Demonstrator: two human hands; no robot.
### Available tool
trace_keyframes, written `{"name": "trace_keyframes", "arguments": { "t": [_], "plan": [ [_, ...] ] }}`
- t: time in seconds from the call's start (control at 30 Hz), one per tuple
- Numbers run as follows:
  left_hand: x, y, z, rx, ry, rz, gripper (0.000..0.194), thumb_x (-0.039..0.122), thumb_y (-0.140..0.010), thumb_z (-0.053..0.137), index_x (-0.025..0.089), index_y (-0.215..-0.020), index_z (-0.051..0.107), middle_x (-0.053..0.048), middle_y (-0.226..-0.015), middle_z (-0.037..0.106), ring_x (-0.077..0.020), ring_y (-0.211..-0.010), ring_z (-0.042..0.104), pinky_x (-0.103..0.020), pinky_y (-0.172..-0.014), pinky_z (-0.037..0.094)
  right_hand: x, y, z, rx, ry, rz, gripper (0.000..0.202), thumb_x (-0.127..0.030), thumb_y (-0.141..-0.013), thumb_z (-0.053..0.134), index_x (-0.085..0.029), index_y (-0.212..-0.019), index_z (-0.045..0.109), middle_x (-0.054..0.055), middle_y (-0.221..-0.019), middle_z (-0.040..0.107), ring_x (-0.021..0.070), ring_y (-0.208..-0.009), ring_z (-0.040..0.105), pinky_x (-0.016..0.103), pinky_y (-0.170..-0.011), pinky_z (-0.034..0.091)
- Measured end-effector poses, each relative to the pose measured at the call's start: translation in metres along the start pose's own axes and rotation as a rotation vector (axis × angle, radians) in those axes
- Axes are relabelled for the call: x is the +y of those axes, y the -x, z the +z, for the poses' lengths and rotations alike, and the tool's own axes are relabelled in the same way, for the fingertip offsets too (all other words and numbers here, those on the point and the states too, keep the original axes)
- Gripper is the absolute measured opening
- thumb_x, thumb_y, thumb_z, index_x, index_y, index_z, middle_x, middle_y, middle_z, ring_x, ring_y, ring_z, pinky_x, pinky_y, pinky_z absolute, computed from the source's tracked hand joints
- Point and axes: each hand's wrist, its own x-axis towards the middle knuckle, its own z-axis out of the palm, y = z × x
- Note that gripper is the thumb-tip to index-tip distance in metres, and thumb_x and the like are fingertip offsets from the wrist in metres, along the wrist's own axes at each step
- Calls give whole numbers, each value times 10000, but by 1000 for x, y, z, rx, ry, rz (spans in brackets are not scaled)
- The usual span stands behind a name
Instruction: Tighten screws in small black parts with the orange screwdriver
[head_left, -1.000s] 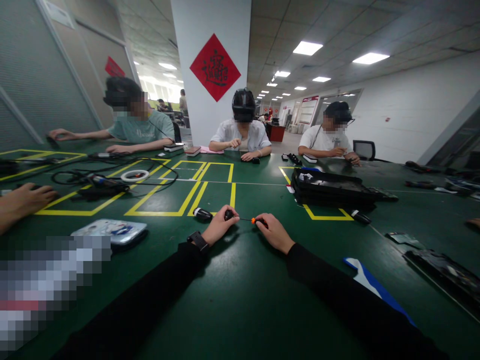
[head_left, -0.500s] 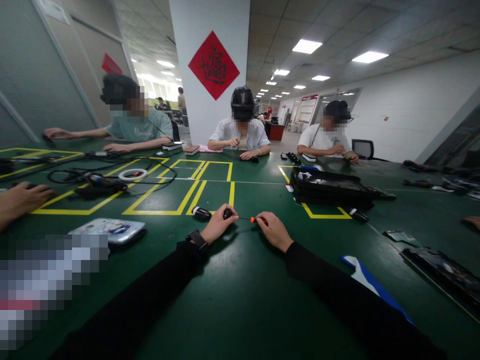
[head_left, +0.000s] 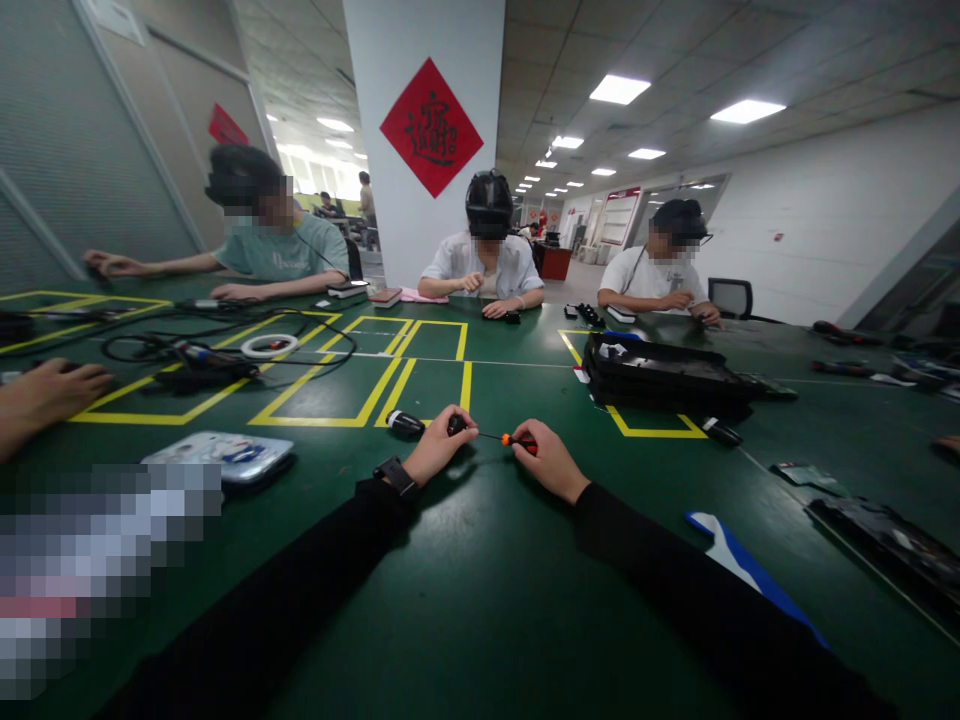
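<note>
My right hand (head_left: 551, 462) is closed around the handle of a small screwdriver (head_left: 508, 440), orange at its collar and dark behind. The thin shaft points left and its tip reaches the fingers of my left hand (head_left: 437, 447). That hand pinches a small black rounded piece (head_left: 455, 424), mostly covered by the fingers, so its kind is unclear. Just left of the left fingers lies a black-and-white cylindrical object (head_left: 406, 424) on the green table (head_left: 480, 600).
Black trays (head_left: 664, 370) are stacked at right, with another dark cylinder (head_left: 722, 432) in front. A blue-and-white strip (head_left: 750, 572) lies by my right sleeve. At left are a pale case (head_left: 225, 455), coiled cables (head_left: 202, 355) and another person's hand (head_left: 56, 390). Three people sit opposite.
The view has shifted very slightly. Both hands keep their hold, and the screwdriver and black piece stay in nearly the same place.
</note>
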Motion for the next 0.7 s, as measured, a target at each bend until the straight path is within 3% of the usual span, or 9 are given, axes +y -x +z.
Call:
{"name": "trace_keyframes", "arguments": {
  "t": [0.7],
  "plan": [
    [0,0,0,-13,5,12,210,356,-695,548,196,-825,508,-6,-850,587,-155,-825,538,-310,-817,390,-1,0,1,-41,36,-37,117,-212,-790,492,-164,-879,550,46,-857,539,152,-816,472,285,-744,371]
  ]
}}
